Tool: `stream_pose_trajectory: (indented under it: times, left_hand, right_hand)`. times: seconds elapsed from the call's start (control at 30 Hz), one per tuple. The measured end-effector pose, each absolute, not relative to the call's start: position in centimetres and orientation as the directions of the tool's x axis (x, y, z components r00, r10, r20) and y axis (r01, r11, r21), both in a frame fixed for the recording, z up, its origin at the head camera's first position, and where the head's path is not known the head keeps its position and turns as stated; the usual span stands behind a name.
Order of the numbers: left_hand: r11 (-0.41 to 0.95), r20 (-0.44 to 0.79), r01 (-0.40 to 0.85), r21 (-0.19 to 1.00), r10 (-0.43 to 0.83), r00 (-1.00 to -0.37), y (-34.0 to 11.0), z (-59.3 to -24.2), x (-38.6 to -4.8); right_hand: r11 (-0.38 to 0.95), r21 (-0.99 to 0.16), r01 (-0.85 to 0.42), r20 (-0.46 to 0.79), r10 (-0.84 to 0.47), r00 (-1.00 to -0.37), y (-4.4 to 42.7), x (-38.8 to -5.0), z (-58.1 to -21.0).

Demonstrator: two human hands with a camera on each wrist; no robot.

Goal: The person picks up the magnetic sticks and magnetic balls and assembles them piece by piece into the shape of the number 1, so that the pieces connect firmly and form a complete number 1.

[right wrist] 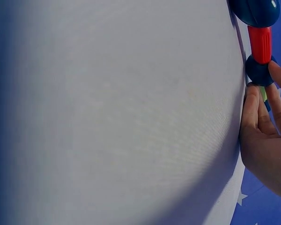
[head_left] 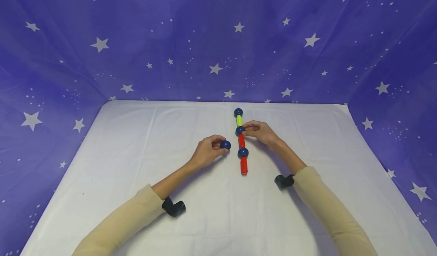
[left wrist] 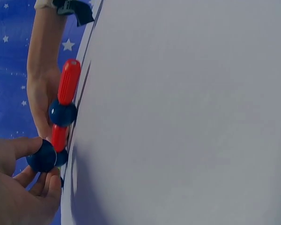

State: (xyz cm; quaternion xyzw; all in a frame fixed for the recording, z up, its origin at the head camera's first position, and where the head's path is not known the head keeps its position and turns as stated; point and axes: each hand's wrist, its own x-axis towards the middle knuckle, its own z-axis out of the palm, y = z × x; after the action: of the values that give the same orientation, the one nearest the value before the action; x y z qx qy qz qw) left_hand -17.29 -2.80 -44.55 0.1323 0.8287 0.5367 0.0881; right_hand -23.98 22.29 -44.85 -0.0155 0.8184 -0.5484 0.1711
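Note:
A straight chain of dark blue balls and coloured rods lies on the white table. From its far end come a blue ball (head_left: 238, 112), a yellow-green rod (head_left: 239, 121), a middle blue ball (head_left: 240, 131), a red rod (head_left: 241, 141), another blue ball (head_left: 243, 152) and a red end rod (head_left: 244, 165). My right hand (head_left: 261, 131) pinches the middle ball from the right side, thumb and fingers seen around it in the right wrist view. Left of the chain, my left hand (head_left: 206, 151) holds a loose blue ball (head_left: 225, 145) between thumb and fingers, apart from the chain in the head view.
White cloth covers the table (head_left: 184, 123). Behind and beside it hangs a purple-blue backdrop (head_left: 191, 40) with white stars. Black wrist mounts (head_left: 174, 207) stick out from both beige sleeves (head_left: 126, 220) above the tabletop.

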Motion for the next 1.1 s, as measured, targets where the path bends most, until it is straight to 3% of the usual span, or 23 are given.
stream_pose_trajectory:
  times: [1.1]
  left_hand:
    - [0.278, -0.051, 0.089, 0.956, 0.459, -0.887, -1.2, -44.5, -12.6]
  right_hand:
    - [0.39, -0.906, 0.164, -0.255, -0.195, -0.947, 22.1, -23.5, -44.7]
